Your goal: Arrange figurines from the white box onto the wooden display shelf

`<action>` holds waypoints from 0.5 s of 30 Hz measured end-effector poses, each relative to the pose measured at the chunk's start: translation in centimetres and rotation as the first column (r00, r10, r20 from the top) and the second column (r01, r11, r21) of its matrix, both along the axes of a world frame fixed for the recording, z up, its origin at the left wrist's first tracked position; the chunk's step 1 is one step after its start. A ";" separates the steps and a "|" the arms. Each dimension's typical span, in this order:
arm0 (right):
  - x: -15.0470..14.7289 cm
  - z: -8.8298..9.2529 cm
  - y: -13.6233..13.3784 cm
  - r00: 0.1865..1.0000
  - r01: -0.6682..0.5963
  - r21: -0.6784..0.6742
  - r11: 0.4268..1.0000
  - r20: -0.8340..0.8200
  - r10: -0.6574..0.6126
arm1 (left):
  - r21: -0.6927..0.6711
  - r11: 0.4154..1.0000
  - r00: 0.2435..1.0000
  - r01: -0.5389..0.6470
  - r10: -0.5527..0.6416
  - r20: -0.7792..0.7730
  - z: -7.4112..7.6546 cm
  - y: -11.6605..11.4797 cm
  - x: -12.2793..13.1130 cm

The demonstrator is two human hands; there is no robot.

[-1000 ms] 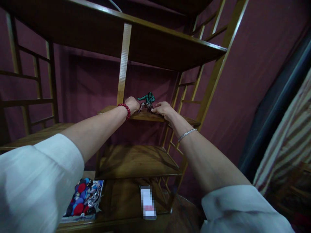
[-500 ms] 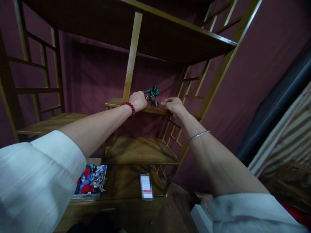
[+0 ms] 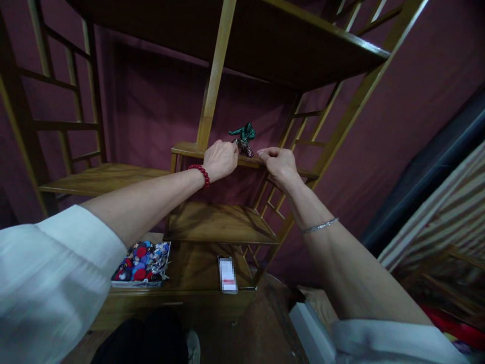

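A small green figurine [image 3: 245,135] with a dark reddish base stands on the short upper shelf board [image 3: 185,148] of a wooden rack. My left hand [image 3: 223,159], with a red bead bracelet at the wrist, is curled at the board's front edge, and its fingertips are closed against the figurine's base. My right hand [image 3: 279,163], with a thin silver bangle lower on the arm, rests on the same edge just right of the figurine. Its fingers are folded in, a small gap away from the figurine.
The rack has a wide top shelf [image 3: 303,55], a middle board [image 3: 220,225], a left side board [image 3: 98,178] and lattice sides. At the bottom lie a tray of coloured round pieces [image 3: 142,258] and a phone [image 3: 228,274]. A dark red curtain hangs behind.
Both hands have drawn back to the board's front edge. My right hand's fingers, earlier stretched to the figurine's base, are now folded. The view has tilted and shifted.
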State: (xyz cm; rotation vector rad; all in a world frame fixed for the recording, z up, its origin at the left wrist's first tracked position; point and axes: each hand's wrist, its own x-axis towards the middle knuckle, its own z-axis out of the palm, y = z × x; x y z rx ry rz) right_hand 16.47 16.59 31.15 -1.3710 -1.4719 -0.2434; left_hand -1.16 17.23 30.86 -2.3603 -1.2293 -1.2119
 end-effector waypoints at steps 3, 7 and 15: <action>-0.7 -0.5 -0.7 1.000 -0.008 0.061 0.998 0.029 0.006 | 0.048 0.997 0.998 0.056 -0.056 -0.009 -0.5 -0.2 -0.3; -1.4 -1.1 -1.5 0.996 -0.018 0.077 0.997 0.088 0.011 | 0.071 0.990 0.992 0.124 -0.124 -0.005 -1.1 -0.1 -0.6; -3.3 -3.2 -2.5 0.973 -0.023 0.221 0.975 0.230 -0.029 | 0.194 0.949 0.965 0.248 -0.260 0.042 -2.9 0.1 -1.2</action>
